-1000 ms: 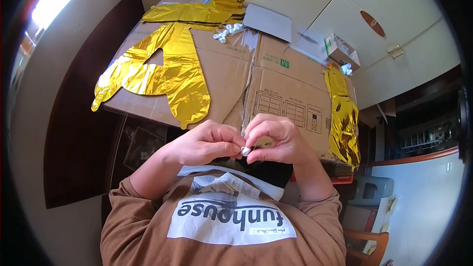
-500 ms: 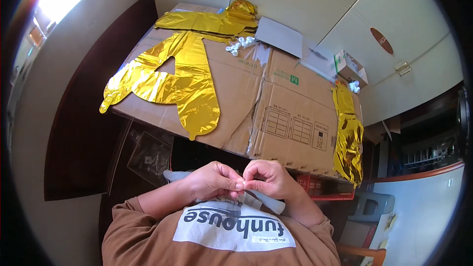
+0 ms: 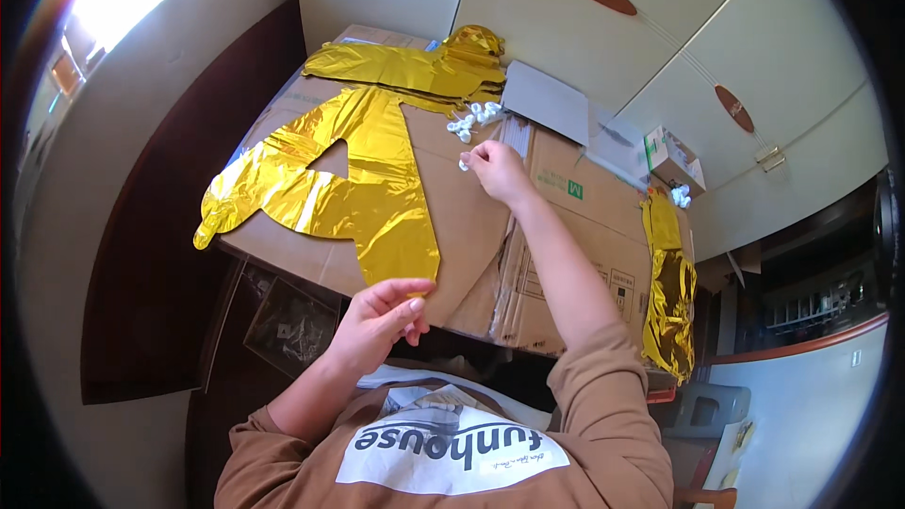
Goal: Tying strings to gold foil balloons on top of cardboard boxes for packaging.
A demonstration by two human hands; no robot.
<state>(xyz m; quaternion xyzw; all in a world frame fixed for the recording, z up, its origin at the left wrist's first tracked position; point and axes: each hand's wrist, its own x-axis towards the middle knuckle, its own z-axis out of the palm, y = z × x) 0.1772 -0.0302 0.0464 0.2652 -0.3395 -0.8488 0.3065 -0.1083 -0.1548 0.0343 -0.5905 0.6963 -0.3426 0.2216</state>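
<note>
My right hand (image 3: 497,172) is stretched out over the cardboard, its fingertips pinched on a small white roll (image 3: 463,165). Just beyond it lies a little heap of similar white rolls (image 3: 476,119). My left hand (image 3: 382,322) is at the near edge of a flat gold foil balloon (image 3: 330,190) shaped like a letter A. Its fingers are loosely bent, with thumb and forefinger apart, and they overlap the balloon's lower tip, which they hide. Whether they touch the foil is hard to see.
Cardboard (image 3: 467,254) covers the table. More folded gold foil (image 3: 405,68) lies at the back left, and another gold foil strip (image 3: 667,292) along the right edge. A grey panel (image 3: 545,101), a small open box (image 3: 675,158) and white bits (image 3: 681,195) lie toward the cabinets.
My hands have parted from their pinch together at my chest. The right reached forward and now holds a white roll near the heap; the left moved to the balloon's near tip.
</note>
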